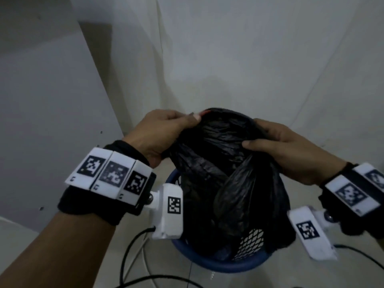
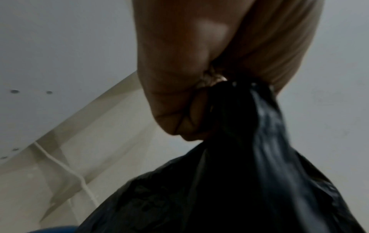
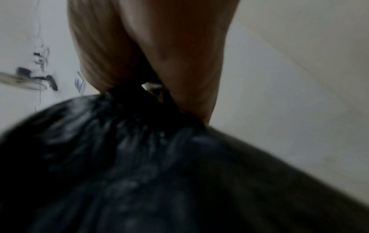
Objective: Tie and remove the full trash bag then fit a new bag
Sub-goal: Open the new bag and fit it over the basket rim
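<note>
1. Your left hand [image 1: 164, 132] grips a bunch of the bag [image 1: 224, 173] at its top left, fingers curled tight on the thin plastic.
2. Your right hand [image 1: 291, 150] grips the bag's top right the same way.
3. The bag is black, shiny and crinkly, and its bottom sits in the bin [image 1: 218, 263].
4. The bin is round and blue, with a net-like wall.

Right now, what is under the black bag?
A blue bin with a mesh wall, holding the black bag; both hands grip its top. The bin's inside and the bag's contents are hidden.
</note>
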